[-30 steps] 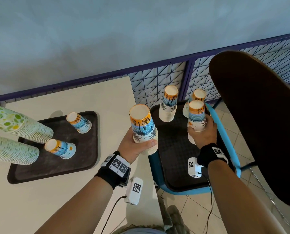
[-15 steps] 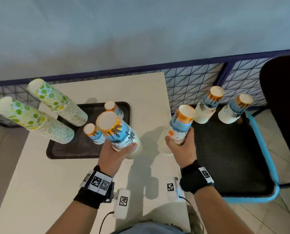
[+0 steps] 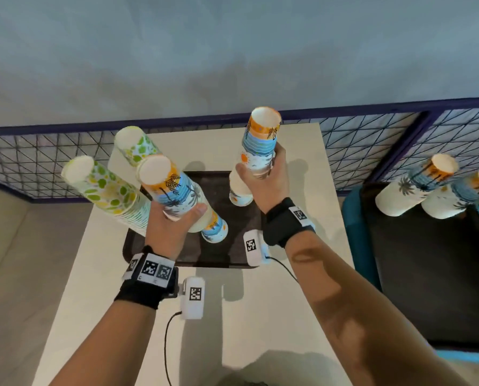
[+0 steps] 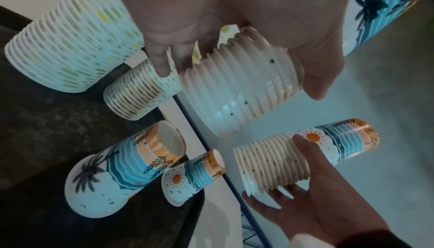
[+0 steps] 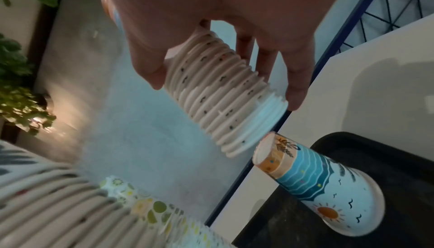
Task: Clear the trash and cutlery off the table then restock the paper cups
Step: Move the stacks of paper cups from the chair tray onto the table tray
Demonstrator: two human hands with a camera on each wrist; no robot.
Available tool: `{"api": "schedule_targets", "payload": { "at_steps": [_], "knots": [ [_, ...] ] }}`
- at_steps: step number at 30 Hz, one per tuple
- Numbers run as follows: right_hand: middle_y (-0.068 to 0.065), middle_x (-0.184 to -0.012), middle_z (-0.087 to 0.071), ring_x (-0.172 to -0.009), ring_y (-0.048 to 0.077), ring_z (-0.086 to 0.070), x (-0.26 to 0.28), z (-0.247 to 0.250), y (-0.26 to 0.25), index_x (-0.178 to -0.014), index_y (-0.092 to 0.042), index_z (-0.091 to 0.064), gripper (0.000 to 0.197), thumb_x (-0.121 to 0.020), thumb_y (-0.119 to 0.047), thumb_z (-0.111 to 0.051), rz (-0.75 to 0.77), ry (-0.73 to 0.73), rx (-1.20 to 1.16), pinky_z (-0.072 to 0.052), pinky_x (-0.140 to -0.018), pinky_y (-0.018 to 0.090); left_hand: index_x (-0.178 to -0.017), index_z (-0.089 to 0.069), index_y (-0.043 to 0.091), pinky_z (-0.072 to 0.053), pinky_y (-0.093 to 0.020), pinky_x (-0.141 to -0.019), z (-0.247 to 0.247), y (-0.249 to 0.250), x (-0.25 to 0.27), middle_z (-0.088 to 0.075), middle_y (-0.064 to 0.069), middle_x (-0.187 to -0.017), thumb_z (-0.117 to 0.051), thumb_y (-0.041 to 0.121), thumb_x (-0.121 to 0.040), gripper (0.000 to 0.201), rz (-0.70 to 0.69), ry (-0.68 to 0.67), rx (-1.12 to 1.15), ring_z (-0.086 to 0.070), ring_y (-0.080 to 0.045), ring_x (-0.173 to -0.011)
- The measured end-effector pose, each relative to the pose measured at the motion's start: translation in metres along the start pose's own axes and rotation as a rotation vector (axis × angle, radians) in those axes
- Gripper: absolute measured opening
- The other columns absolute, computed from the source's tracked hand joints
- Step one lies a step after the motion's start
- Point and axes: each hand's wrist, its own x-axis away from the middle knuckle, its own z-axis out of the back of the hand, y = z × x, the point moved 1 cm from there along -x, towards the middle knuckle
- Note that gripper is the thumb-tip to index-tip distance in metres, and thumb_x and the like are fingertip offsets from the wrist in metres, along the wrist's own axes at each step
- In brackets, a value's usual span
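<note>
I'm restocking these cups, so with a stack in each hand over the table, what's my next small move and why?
Probably lower both beach-print stacks onto the dark tray, beside the stacks already standing there: both hands grip theirs just above it.

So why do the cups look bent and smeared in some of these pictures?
Head view: the wide lens splays the green-patterned cup stacks outward, and hard arm shadows fall on the table. Left wrist view: dim and bluish, with the left hand close and soft. Right wrist view: motion blur smears the held cup stack, and there is warm glare at the left edge.
</note>
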Motion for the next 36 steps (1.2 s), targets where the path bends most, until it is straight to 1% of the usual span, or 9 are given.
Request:
{"api": "schedule_targets", "payload": {
  "at_steps": [5,9,15,20,24,29,32,34,36],
  "knots": [
    [-0.002,-0.129,-0.056,-0.117,0.016,-0.06,-0.017,-0.03,0.009,-0.142,-0.034,-0.036,0.085,-0.072,-0.047,-0.082,-0.011,0.042,0.09,-0.056,-0.099,0.041,-0.135,-0.058,0.013,-0.055,-0.027,-0.097,0.005,-0.031,-0.024,-0.073,0.004,-0.125,-0.091,0.016,-0.071,0.072,0.036,-0.045,-0.006,-0.069,-0.011,-0.117],
    [0.002,-0.13,-0.05,-0.107,0.009,-0.052,-0.021,-0.044,0.019,-0.147,-0.024,-0.038,0.084,-0.078,-0.031,-0.085,-0.039,0.019,0.171,-0.044,-0.092,0.015,-0.133,-0.057,0.019,-0.054,-0.028,-0.099,0.0,-0.054,-0.034,-0.072,0.008,-0.124,-0.093,0.016,-0.07,0.073,0.09,-0.092,-0.045,-0.069,-0.008,-0.115],
    [0.001,-0.132,-0.062,-0.118,0.018,-0.061,-0.009,-0.059,0.039,-0.143,-0.022,-0.045,0.08,-0.075,-0.034,-0.086,-0.15,-0.091,0.219,-0.05,-0.105,0.034,-0.133,-0.06,0.023,-0.051,-0.053,-0.108,0.007,-0.1,-0.035,-0.072,0.001,-0.128,-0.098,0.038,-0.062,0.082,0.257,-0.15,-0.072,-0.068,-0.021,-0.12],
    [-0.001,-0.138,-0.059,-0.126,0.018,-0.058,0.003,-0.061,0.05,-0.146,-0.021,-0.04,0.079,-0.081,-0.03,-0.084,-0.219,-0.205,0.273,-0.045,-0.106,0.028,-0.137,-0.055,0.035,-0.047,-0.046,-0.113,0.014,-0.121,-0.032,-0.07,0.012,-0.129,-0.097,0.057,-0.05,0.099,0.387,-0.146,-0.248,-0.065,-0.014,-0.122],
    [0.001,-0.142,-0.056,-0.131,0.024,-0.056,0.001,-0.058,0.045,-0.148,-0.021,-0.037,0.081,-0.081,-0.03,-0.083,-0.229,-0.255,0.339,-0.044,-0.109,0.035,-0.145,-0.048,0.029,-0.042,-0.04,-0.115,0.009,-0.115,-0.025,-0.066,0.007,-0.132,-0.096,0.04,-0.061,0.098,0.442,-0.119,-0.345,-0.06,-0.018,-0.123],
    [0.002,-0.15,-0.049,-0.137,0.021,-0.049,0.01,-0.033,0.043,-0.152,-0.024,-0.031,0.087,-0.082,-0.025,-0.083,-0.202,-0.26,0.321,-0.041,-0.112,0.032,-0.143,-0.045,0.028,-0.045,-0.049,-0.114,0.004,-0.107,-0.018,-0.064,0.005,-0.136,-0.094,0.056,-0.042,0.116,0.485,-0.115,-0.363,-0.062,-0.022,-0.126],
    [0.001,-0.155,-0.045,-0.14,0.023,-0.046,0.024,-0.002,0.049,-0.154,-0.032,-0.026,0.087,-0.085,-0.029,-0.079,-0.237,-0.226,0.266,-0.043,-0.115,0.046,-0.145,-0.046,0.02,-0.046,-0.04,-0.109,0.003,-0.102,-0.002,-0.062,-0.003,-0.141,-0.098,0.044,-0.055,0.106,0.566,-0.084,-0.383,-0.06,-0.026,-0.128],
    [0.001,-0.153,-0.045,-0.135,0.024,-0.05,0.036,0.025,0.058,-0.154,-0.03,-0.031,0.081,-0.088,-0.028,-0.077,-0.266,-0.159,0.23,-0.046,-0.111,0.044,-0.147,-0.045,0.011,-0.046,-0.037,-0.098,0.002,-0.1,0.016,-0.058,-0.011,-0.143,-0.095,0.045,-0.063,0.103,0.706,-0.074,-0.463,-0.058,-0.03,-0.129],
    [-0.001,-0.144,-0.05,-0.124,0.023,-0.055,0.049,0.059,0.068,-0.146,-0.028,-0.042,0.066,-0.089,-0.022,-0.076,-0.246,-0.071,0.165,-0.05,-0.102,0.037,-0.125,-0.066,0.011,-0.048,-0.035,-0.088,-0.001,-0.101,0.038,-0.071,-0.009,-0.121,-0.091,0.049,-0.066,0.074,0.756,-0.139,-0.516,-0.066,-0.029,-0.116]
  ]
}}
